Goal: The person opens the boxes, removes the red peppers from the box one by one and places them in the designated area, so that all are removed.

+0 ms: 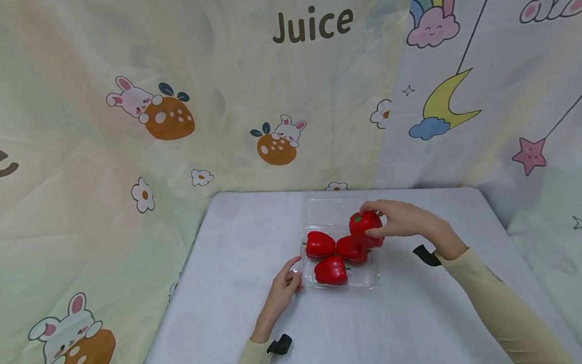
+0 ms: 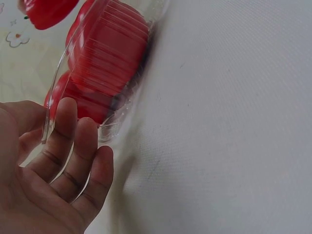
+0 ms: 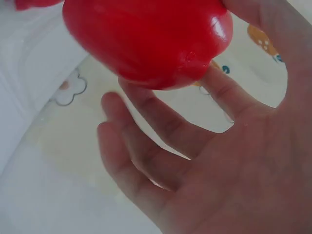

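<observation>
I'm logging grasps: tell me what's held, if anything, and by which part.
The right hand holds a red pepper around its body. The left hand is at the clear container; whether it grips is unclear.

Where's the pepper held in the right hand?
In the head view, the held pepper is right of centre, gripped by the right hand and just above the rightmost red pepper in the clear container.
</observation>
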The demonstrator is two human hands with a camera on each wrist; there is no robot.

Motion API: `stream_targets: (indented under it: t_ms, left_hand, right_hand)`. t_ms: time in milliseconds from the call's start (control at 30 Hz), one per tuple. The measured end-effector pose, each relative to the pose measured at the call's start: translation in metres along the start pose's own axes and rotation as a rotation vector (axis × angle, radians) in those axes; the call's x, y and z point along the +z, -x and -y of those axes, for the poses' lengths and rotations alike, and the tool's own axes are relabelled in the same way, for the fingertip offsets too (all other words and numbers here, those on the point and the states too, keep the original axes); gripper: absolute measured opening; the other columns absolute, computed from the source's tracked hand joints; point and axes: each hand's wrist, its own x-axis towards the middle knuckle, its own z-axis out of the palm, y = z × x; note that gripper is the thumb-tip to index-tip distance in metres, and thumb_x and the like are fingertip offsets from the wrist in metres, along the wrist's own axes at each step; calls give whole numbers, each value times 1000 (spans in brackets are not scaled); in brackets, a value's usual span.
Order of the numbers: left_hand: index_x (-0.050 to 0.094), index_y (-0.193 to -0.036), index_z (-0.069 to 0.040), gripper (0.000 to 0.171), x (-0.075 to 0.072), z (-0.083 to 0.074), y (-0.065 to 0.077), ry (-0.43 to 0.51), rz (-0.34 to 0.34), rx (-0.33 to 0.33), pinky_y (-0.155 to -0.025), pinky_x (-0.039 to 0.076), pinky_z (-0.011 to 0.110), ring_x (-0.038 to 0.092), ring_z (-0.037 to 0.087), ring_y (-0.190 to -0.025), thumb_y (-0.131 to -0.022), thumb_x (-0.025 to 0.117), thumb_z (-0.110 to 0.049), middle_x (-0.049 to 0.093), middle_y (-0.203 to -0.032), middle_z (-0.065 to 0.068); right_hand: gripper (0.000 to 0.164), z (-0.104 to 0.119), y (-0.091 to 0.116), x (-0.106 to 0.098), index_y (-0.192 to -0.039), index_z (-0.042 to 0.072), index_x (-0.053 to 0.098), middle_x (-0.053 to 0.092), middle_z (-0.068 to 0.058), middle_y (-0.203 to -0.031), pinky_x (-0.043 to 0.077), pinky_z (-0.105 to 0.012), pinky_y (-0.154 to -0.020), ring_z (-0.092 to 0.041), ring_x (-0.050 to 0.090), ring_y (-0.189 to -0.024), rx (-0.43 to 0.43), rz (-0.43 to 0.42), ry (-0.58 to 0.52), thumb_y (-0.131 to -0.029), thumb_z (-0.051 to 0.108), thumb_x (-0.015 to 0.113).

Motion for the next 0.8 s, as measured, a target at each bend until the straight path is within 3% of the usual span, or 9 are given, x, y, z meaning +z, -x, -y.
stream_targets:
  t_ms: [233, 800]
  left_hand:
    - [47, -148, -24, 46, 1, 1, 0, 19, -5, -6, -67, 52, 22, 60, 16, -72, -103, 57, -22, 67, -80, 11]
    - [47, -149, -26, 46, 1, 4, 0, 23, 1, -12, -69, 54, 24, 59, 10, -71, -104, 56, -25, 67, -79, 7]
  right_hand:
    - [61, -11, 3, -3, -127, 14, 61, 64, -12, -120, 60, -41, -74, -29, 61, -107, 71, -43, 56, -74, 32, 85]
    - [68, -65, 4, -6, -129, 7, 56, 61, -19, -124, 60, -46, -76, -37, 57, -112, 149, -95, 21, -74, 30, 87]
